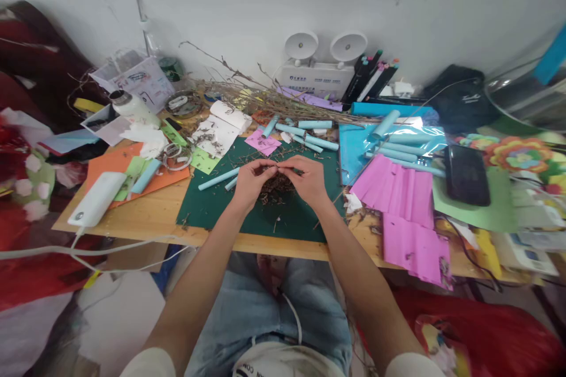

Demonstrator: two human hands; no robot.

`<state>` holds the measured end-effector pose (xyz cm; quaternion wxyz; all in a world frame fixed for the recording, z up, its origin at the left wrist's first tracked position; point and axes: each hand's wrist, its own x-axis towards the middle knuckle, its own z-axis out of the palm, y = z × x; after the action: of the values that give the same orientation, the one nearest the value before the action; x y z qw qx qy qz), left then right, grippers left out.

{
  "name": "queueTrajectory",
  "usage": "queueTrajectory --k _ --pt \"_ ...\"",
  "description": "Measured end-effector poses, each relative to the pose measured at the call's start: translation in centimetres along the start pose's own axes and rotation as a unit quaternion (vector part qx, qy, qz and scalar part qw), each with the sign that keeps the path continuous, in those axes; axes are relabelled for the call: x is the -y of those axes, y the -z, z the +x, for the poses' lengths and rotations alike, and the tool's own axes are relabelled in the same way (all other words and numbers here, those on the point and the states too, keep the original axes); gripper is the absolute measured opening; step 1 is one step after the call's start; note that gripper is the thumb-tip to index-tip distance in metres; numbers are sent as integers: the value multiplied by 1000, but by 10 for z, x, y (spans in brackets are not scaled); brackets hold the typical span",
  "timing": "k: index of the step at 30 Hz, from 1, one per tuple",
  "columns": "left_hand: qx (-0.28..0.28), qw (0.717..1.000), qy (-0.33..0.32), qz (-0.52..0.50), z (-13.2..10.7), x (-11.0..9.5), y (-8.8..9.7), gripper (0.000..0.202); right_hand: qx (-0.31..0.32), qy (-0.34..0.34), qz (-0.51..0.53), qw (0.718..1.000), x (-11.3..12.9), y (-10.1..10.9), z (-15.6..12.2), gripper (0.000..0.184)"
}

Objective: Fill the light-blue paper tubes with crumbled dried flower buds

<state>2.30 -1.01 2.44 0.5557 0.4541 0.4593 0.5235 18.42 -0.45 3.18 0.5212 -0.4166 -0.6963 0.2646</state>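
Both hands meet over a dark green cutting mat on a wooden table. My left hand and my right hand are curled, fingertips pinching a small brown tangle of dry twigs between them. Loose twig bits lie scattered on the mat around the hands. Light blue paper rolls lie just left of my left hand, and more blue rolls sit behind the hands.
Pink paper sheets and a black phone lie to the right. An orange sheet and a white power bank lie left. A pile of dry branches, markers and a white twin-lamp box stand along the wall.
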Motion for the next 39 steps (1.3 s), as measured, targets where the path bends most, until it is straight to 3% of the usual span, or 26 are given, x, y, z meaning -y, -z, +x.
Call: queueTrajectory --k 10,15,19,23,29,36,39 --pt "-58 998 -5 24 5 -2 5 24 -13 -37 -38 999 -2 4 2 7" --pt "-23 1000 -13 10 4 1 6 26 22 -7 -82 996 -6 1 2 9" --pt "15 999 -35 -1 3 5 5 36 36 30 -58 997 -4 1 1 18" --pt "2 1000 -11 -17 1 2 1 43 46 29 -29 998 -2 0 1 21" --pt "-8 1000 25 -16 0 -3 1 33 18 30 -32 999 -6 -1 1 5" --pt "-58 996 -38 56 4 1 7 22 -3 36 -69 997 -2 5 2 7" --pt "-46 994 -68 78 5 4 12 25 9 40 -75 996 -4 6 3 14"
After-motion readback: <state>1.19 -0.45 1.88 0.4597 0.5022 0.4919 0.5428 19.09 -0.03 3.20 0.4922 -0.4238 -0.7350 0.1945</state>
